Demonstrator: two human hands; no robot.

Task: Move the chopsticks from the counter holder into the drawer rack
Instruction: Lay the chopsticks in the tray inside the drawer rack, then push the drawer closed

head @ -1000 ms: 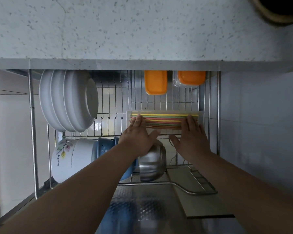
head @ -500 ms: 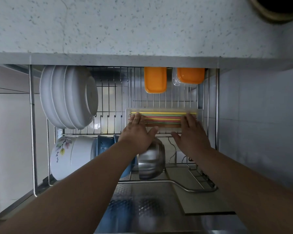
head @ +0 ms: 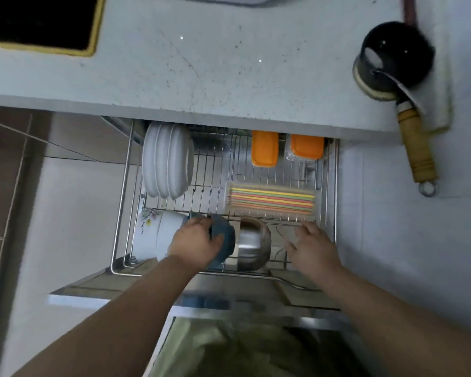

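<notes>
Coloured chopsticks [head: 272, 200] lie flat side by side in a clear plastic tray [head: 318, 202] resting on the wire drawer rack [head: 125, 186], at its right side. My left hand [head: 195, 242] hovers over the blue bowl [head: 226, 240], fingers loosely curled, holding nothing. Just below the tray's near edge is my right hand [head: 312, 247], fingers spread and empty. Neither hand touches the tray.
The rack also holds stacked white plates [head: 165, 160], a white flowered bowl [head: 150, 235], a steel bowl [head: 253, 243] and two orange-lidded boxes [head: 264, 152]. On the counter [head: 201, 63] above sit a black pot with a wooden handle [head: 392, 61] and a dark cooktop [head: 38, 20].
Both hands have pulled back from the chopstick tray toward me, letting go of it. The view has risen, showing the countertop and the pot.
</notes>
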